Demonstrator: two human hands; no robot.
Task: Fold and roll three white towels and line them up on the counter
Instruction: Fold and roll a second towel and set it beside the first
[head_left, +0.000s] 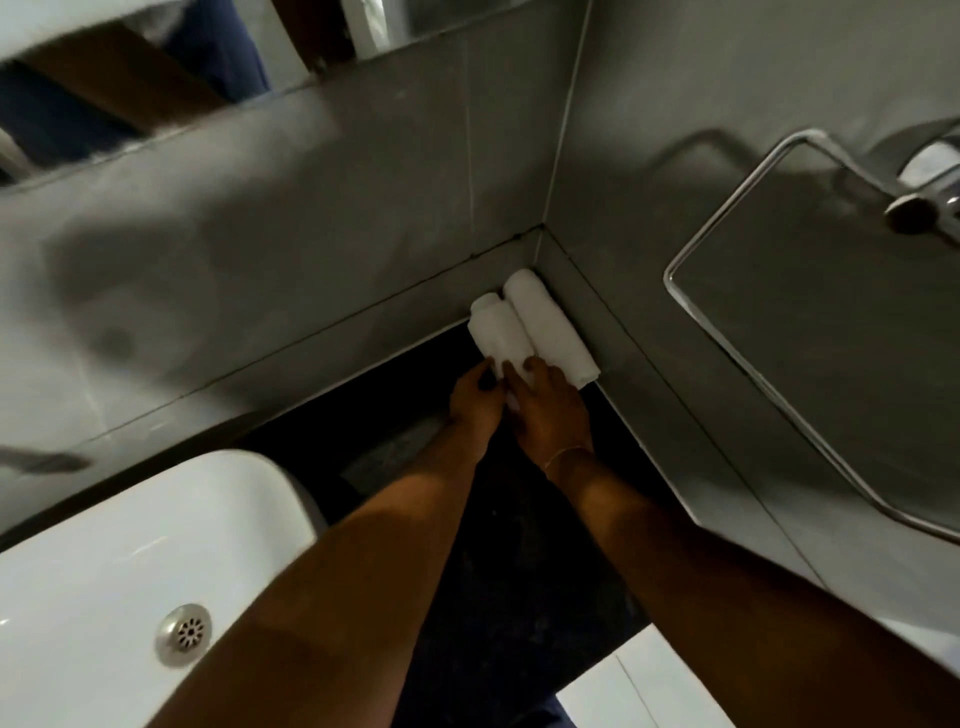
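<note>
Three rolled white towels lie side by side in the far corner of the dark counter (524, 519). The right roll (545, 322) rests against the side wall. The middle roll (501, 335) sits beside it, and only the far end of a third roll (482, 302) shows behind the middle one. My left hand (475, 397) touches the near end of the middle roll from the left. My right hand (545, 405) rests its fingers on the near ends of the middle and right rolls. Both hands press on the rolls rather than lifting them.
A white basin (104, 561) with a metal drain (184, 634) stands at the lower left on the counter. Grey tiled walls meet at the corner behind the towels. A chrome towel ring (727, 338) hangs on the right wall. A mirror (156, 78) runs along the top left.
</note>
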